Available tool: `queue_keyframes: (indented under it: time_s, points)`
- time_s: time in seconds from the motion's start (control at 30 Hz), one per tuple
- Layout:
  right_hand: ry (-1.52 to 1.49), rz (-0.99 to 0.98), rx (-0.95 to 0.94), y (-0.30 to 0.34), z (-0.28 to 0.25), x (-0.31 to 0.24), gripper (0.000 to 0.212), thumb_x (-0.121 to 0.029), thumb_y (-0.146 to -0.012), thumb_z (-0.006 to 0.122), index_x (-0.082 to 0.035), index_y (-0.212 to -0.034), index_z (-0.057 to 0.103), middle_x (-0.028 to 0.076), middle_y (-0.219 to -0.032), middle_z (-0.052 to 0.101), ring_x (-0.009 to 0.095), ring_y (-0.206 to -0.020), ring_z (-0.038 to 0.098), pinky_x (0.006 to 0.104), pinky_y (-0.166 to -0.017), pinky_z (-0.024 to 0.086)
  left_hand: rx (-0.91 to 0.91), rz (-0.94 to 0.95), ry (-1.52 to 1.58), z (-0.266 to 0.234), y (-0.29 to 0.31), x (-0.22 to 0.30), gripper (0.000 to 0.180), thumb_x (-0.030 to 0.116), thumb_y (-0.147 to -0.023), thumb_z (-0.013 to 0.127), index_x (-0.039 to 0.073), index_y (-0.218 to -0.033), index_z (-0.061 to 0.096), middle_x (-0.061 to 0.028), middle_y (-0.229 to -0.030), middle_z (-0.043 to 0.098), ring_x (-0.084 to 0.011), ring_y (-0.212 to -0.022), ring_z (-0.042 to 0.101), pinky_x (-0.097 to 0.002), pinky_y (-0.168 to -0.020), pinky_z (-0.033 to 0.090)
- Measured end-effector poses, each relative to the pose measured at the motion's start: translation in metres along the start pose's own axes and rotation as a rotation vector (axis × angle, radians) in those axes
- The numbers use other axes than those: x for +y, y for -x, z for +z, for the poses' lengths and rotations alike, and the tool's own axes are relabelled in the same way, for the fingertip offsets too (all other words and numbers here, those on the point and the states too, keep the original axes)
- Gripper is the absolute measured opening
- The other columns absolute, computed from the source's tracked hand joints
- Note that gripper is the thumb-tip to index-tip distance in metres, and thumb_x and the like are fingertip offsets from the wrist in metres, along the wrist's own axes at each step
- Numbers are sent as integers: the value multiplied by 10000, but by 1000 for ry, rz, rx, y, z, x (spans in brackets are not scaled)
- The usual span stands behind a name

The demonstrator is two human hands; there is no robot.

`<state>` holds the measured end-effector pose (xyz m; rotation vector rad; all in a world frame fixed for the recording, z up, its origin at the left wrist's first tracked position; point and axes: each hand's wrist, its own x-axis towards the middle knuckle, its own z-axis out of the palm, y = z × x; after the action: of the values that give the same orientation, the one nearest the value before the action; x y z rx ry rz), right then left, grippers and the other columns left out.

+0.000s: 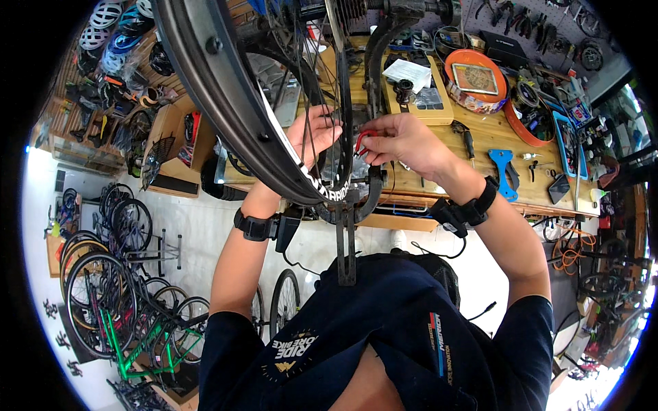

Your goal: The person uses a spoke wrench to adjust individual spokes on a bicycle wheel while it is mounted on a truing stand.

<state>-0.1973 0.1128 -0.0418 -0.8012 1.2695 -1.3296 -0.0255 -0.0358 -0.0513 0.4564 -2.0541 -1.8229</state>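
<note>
A bicycle wheel with a wide black rim stands upright in a black truing stand, its spokes running up to the hub at the top. My right hand is on the right side of the rim. Between its thumb and forefinger it pinches a small red spoke wrench, close to the rim. My left hand reaches in at the spokes from the other side, with its fingers bent together. Spokes cross in front of that hand, and what it grips is partly hidden.
Behind the wheel runs a wooden workbench with an orange round tray, a blue tool, a dark-handled tool and a yellow box. Bikes stand at the left below helmets. The stand's slotted arm points toward me.
</note>
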Motion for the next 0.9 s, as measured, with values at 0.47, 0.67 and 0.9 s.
queue_keyframes:
  time_s: [0.47,0.67,0.9]
  points:
    - [7,-8,14,-6,-5,1,308,-56,-881,632,144,-1106,567,150,-880,657,171,-729,675,234,-648,570,109,-10,-243,3,-12,-12,567,271,-952,576,-49,-1369,365,-178,-1273,543,-210,-1164,533,-322,-998,396]
    - [-16,-8,16,-5,-12,6,304,-47,-877,633,148,-1102,570,153,-886,657,175,-732,676,235,-658,572,115,-205,283,5,-8,12,689,571,-980,298,10,-1365,409,-104,-1243,567,-198,-1142,556,-306,-946,412]
    - [-1,65,-107,-4,6,-3,314,-70,-892,637,113,-1137,564,121,-914,655,146,-758,664,233,-693,562,130,-205,113,9,-4,13,684,545,-987,309,5,-1405,357,-106,-1277,537,-195,-1136,542,-313,-949,412]
